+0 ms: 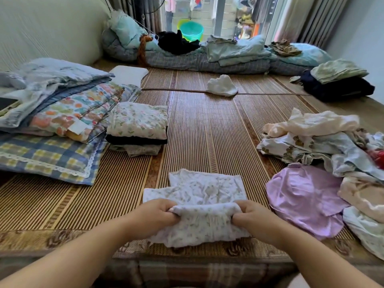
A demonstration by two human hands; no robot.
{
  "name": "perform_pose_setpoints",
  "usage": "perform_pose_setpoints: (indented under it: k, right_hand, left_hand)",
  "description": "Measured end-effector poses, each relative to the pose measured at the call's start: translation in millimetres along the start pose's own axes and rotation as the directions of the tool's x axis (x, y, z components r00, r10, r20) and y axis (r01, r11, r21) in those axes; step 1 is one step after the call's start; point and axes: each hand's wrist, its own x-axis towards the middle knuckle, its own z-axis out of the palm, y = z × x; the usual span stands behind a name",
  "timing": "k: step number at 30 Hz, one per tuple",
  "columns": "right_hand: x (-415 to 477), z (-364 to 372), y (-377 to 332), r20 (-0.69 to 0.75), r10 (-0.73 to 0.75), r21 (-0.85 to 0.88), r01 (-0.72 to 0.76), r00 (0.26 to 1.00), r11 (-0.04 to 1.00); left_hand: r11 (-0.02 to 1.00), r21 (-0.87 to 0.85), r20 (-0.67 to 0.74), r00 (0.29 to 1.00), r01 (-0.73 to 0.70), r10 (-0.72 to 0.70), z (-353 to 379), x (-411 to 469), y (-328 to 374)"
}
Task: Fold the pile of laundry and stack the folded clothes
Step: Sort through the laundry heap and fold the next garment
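1. Head view, looking down along your two bare forearms, which reach over a striped brown woven bamboo mat (207,125) covering the bed.
2. Your left hand (156,216) and right hand (253,218) each pinch one end of the near edge of a small white cotton garment with a faint floral print (207,190). The fingers of both are curled round bunched cloth.
3. That garment lies on the mat directly in front of you, between your hands. Its far part is spread flat, and its near part is raised into a soft roll.
4. To your left, beside patterned pillows, sits a short stack of folded clothes (138,123), with a floral piece on top of a black one.
5. To your right, well apart from the stack, is a loose heap of unfolded cream, white and pale blue laundry (315,140). A crumpled lilac satin garment (301,196) lies at its near edge.
6. You appear to be mid-fold on this one piece, about to bring the near half over the far half. The task looks partly done, since the stack is low and the heap is large.
7. The next move likely calls for carrying both ends forward level, laying the edge down square, smoothing it, then moving the piece to the stack on the left.
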Motion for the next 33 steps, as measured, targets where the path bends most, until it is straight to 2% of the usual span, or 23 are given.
perform_pose_setpoints:
  k: [3, 5, 8, 10, 13, 15, 17, 19, 21, 24, 28, 30, 33]
  right_hand:
    - [14.6, -4.8, -13.0, -0.072, 0.037, 0.061, -0.033, 0.997, 0.998]
    - [34.1, -11.2, -24.1, -0.194, 0.055, 0.089, -0.038, 0.979, 0.995]
    - [62.1, -21.3, -36.2, -0.374, 0.096, 0.108, -0.060, 0.922, 0.992]
    - [71.7, -22.0, -33.2, -0.412, 0.108, 0.053, -0.095, 0.905, 0.994]
    - [71.9, -14.9, -21.7, -0.414, 0.175, 0.020, -0.183, 0.893, 0.983]
    - [71.5, -8.5, -15.0, -0.397, 0.238, 0.015, -0.253, 0.887, 0.967]
    - [71.7, -1.3, -12.6, -0.364, 0.287, 0.028, -0.297, 0.886, 0.954]
    - [73.9, 6.1, -12.8, -0.342, 0.302, 0.025, -0.313, 0.890, 0.950]
    - [76.6, 13.3, -16.6, -0.346, 0.311, -0.069, -0.355, 0.885, 0.932]
    - [81.8, 21.8, -18.0, -0.418, 0.305, -0.261, -0.435, 0.856, 0.862]
    - [92.1, 27.0, -10.5, -0.453, 0.324, -0.317, -0.490, 0.830, 0.812]
    - [95.2, 25.3, -10.4, -0.444, 0.339, -0.266, -0.483, 0.830, 0.835]
    - [93.7, 18.8, -14.8, -0.398, 0.335, -0.170, -0.427, 0.854, 0.888]
  left_hand:
    - [0.971, -0.224, -0.018, 0.996, 0.081, -0.087, -6.1, 8.2, 7.6]
    - [0.945, -0.314, -0.128, 0.982, 0.093, -0.139, -13.5, 23.0, 15.9]
    - [0.962, -0.239, -0.431, 0.873, 0.133, -0.228, -22.5, 45.6, 20.6]
    - [0.965, -0.143, -0.494, 0.828, 0.221, -0.264, -23.6, 51.6, 11.1]
    - [0.922, -0.044, -0.524, 0.778, 0.384, -0.348, -18.3, 48.8, -10.7]
    - [0.882, -0.096, -0.518, 0.733, 0.461, -0.440, -12.7, 42.5, -19.9]
    - [0.866, -0.210, -0.443, 0.745, 0.454, -0.499, -7.4, 37.4, -20.1]
    - [0.855, -0.253, -0.393, 0.760, 0.452, -0.518, -3.4, 36.2, -15.5]
    - [0.841, -0.269, -0.377, 0.752, 0.469, -0.541, 0.2, 41.9, -8.6]
    - [0.812, -0.096, -0.471, 0.693, 0.575, -0.546, 6.2, 47.5, 4.0]
    - [0.792, -0.013, -0.442, 0.707, 0.610, -0.552, 11.2, 52.2, 8.3]
    - [0.788, 0.028, -0.435, 0.717, 0.615, -0.545, 16.4, 56.2, 11.0]
    - [0.806, 0.057, -0.501, 0.715, 0.589, -0.487, 21.1, 66.6, 11.2]
